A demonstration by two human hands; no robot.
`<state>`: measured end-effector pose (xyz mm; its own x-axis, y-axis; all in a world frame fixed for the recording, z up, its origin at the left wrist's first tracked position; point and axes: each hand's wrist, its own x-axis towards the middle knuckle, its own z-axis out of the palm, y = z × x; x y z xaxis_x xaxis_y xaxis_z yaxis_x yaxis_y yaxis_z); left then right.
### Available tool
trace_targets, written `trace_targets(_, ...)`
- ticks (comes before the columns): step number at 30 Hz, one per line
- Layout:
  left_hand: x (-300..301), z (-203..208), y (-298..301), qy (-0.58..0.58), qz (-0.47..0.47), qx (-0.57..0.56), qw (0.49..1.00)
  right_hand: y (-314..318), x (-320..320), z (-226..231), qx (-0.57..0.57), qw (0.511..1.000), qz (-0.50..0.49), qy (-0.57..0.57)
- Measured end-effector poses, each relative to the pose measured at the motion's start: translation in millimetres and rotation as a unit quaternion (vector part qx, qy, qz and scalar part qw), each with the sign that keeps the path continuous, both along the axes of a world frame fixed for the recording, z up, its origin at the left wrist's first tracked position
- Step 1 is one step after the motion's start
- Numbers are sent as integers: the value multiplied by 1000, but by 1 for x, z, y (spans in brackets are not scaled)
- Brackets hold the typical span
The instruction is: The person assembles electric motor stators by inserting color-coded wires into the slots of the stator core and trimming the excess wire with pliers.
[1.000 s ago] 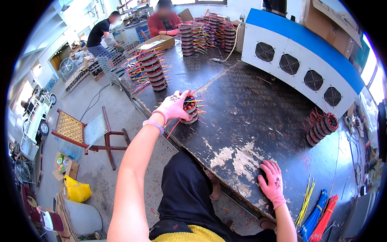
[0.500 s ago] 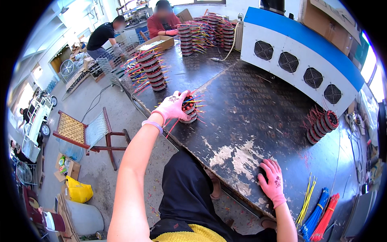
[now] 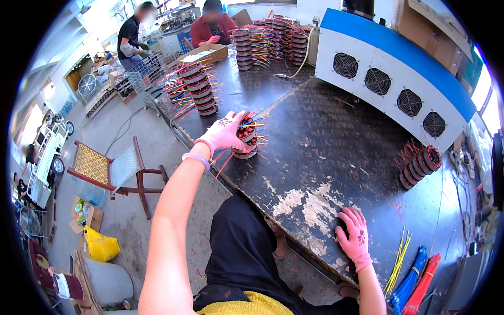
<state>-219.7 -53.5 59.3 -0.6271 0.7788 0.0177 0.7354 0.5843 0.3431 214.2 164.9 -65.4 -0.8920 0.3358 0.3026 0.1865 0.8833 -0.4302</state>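
My left hand (image 3: 223,133), in a pink glove, grips a motor stator (image 3: 246,129) by its edge, with thumb and fingers around it. Red windings show on its face, and blue, yellow and red wires stick out. It sits tilted at the top of a short stack of stators (image 3: 245,153) near the table's left edge; whether it touches those below is hard to see. My right hand (image 3: 354,234), also pink-gloved, rests on the worn tabletop (image 3: 310,207), fingers stretched out and holding nothing.
Taller stator stacks (image 3: 199,90) stand beyond my left hand, with more (image 3: 273,42) farther back. Another stack (image 3: 421,167) leans at the right. Yellow (image 3: 397,262), blue (image 3: 411,281) and red wires (image 3: 424,282) lie nearer. A blue-white machine (image 3: 391,68) with fans borders the far side. Two people work behind.
The stator under my left hand is raised and tilted slightly, showing more of its face. My right hand has stayed put. The person in black at the back has straightened up.
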Motion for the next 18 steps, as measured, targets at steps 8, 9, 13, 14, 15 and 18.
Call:
trace_targets(8, -4, -11, -12, 3, -23, -24, 999, -6, -9, 1, -8, 1000, 5, 2)
trace_targets(9, -4, -7, -14, -24, -53, -9, 998, -8, -8, -2, -12, 1000, 2, 14)
trace_targets(13, 1, 1, -1, 47, -103, 38, 993, 3, 6, -17, 3, 999, -7, 39)
trace_targets(14, -2, -8, 7, 60, -80, 19, 995, 16, 8, -33, 41, 997, 9, 69)
trace_targets(15, -9, -22, 0, 60, -60, 6, 996, 2, 8, -8, 45, 998, 40, 15)
trace_targets(18, -8, -24, -3, 51, -37, -36, 997, 0, 6, -3, 43, 998, 43, 8)
